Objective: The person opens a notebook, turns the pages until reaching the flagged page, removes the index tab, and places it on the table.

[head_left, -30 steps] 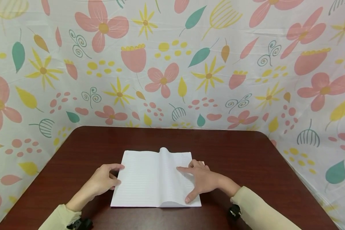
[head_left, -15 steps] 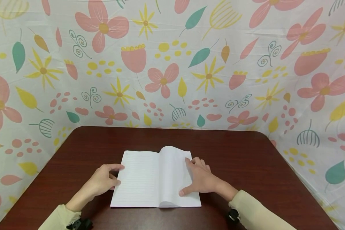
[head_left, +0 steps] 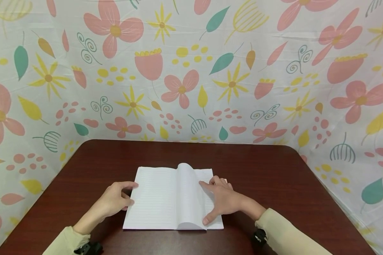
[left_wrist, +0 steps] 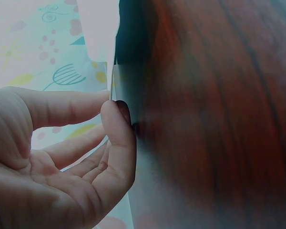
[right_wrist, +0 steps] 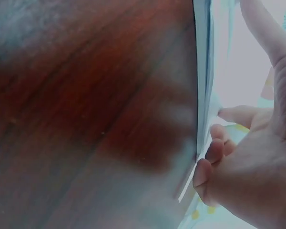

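An open lined notebook (head_left: 153,198) lies on the dark wooden table (head_left: 108,159), in the head view's lower middle. At its left edge my left hand (head_left: 115,198) pinches the sheets between thumb and fingertips; the left wrist view shows the thin edge between them. A right-hand page (head_left: 188,198) bows up from the spine in a rounded curl. Over its free edge lies my right hand (head_left: 225,200), thumb and index finger spread and touching the paper. The other fingers of that hand bend near the notebook's right edge (right_wrist: 204,86).
A floral cloth (head_left: 191,88) hangs behind the table and along its sides. Dark bands with small devices (head_left: 89,248) sit on both wrists below the sleeves. Bare tabletop surrounds the notebook.
My right hand first shifts up and to the right, then back left and down. The right page's curl is larger and rounder than a second ago. The left hand stays put.
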`<state>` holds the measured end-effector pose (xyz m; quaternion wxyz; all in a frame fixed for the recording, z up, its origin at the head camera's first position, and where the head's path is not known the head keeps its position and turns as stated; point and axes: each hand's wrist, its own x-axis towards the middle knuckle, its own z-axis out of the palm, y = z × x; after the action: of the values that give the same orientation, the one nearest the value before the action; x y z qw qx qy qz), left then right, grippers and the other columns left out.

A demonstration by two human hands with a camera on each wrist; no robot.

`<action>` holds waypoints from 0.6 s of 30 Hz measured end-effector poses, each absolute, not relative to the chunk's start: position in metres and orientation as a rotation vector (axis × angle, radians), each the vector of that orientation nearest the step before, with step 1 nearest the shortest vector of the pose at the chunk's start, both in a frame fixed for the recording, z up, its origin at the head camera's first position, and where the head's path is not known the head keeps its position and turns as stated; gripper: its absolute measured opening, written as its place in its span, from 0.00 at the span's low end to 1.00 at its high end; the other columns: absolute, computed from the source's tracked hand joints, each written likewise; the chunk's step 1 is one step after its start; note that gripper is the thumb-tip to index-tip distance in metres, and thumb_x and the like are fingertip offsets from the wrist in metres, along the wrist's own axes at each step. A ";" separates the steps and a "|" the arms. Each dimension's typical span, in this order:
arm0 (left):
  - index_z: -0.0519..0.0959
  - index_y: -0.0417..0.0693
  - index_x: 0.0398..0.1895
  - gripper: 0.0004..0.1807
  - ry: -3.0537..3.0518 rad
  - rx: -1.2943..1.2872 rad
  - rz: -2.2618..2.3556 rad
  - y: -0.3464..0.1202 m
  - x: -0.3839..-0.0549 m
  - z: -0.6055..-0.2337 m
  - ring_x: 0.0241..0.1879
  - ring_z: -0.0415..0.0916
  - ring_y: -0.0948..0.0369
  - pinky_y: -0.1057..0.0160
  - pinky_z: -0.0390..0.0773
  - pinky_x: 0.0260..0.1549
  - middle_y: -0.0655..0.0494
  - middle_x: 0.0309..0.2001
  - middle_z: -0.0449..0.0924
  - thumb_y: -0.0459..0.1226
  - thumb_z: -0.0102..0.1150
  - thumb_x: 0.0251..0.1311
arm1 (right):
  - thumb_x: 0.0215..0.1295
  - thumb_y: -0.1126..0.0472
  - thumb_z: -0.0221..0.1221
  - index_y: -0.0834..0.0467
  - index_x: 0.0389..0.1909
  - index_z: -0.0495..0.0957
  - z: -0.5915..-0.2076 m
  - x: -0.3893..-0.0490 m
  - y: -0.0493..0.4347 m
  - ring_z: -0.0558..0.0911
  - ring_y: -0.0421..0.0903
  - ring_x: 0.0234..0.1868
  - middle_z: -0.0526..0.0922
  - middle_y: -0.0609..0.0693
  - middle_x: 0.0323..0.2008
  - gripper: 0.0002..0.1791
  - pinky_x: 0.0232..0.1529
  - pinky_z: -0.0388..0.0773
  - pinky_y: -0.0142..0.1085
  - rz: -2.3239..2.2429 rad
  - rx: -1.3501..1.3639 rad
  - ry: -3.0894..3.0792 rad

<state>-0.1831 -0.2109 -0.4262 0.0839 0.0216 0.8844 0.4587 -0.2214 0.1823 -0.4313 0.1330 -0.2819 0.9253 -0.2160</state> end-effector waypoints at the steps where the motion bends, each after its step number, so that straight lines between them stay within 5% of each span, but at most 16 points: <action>1: 0.81 0.35 0.63 0.28 2.639 0.064 1.368 -0.211 -0.183 -0.426 0.30 0.82 0.57 0.56 0.84 0.30 0.47 0.46 0.84 0.22 0.70 0.56 | 0.33 0.30 0.83 0.58 0.80 0.64 -0.431 -0.222 0.183 0.64 0.50 0.52 0.67 0.55 0.57 0.72 0.47 0.63 0.46 -0.613 -0.839 2.673; 7: 0.81 0.36 0.62 0.28 2.644 0.073 1.368 -0.211 -0.183 -0.425 0.29 0.82 0.56 0.56 0.84 0.29 0.50 0.45 0.84 0.22 0.70 0.55 | 0.34 0.39 0.86 0.61 0.80 0.63 -0.428 -0.221 0.184 0.64 0.51 0.53 0.66 0.53 0.54 0.71 0.47 0.62 0.48 -0.616 -0.927 2.613; 14: 0.80 0.35 0.63 0.28 2.634 0.086 1.385 -0.212 -0.182 -0.425 0.30 0.82 0.57 0.57 0.84 0.29 0.44 0.51 0.84 0.22 0.70 0.55 | 0.54 0.39 0.78 0.56 0.80 0.65 -0.428 -0.225 0.182 0.68 0.49 0.46 0.71 0.51 0.50 0.56 0.47 0.66 0.48 -0.767 -0.901 2.650; 18: 0.80 0.34 0.63 0.28 2.633 0.095 1.395 -0.212 -0.183 -0.425 0.31 0.82 0.57 0.57 0.84 0.29 0.41 0.57 0.81 0.22 0.70 0.55 | 0.64 0.55 0.74 0.57 0.80 0.65 -0.423 -0.225 0.185 0.74 0.49 0.39 0.77 0.50 0.45 0.45 0.38 0.73 0.39 -1.041 -0.943 2.562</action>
<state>-0.1827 -0.2117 -0.4252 0.0800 0.0318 0.8803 0.4665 -0.2245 0.1851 -0.4226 0.1099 -0.3207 0.8716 -0.3542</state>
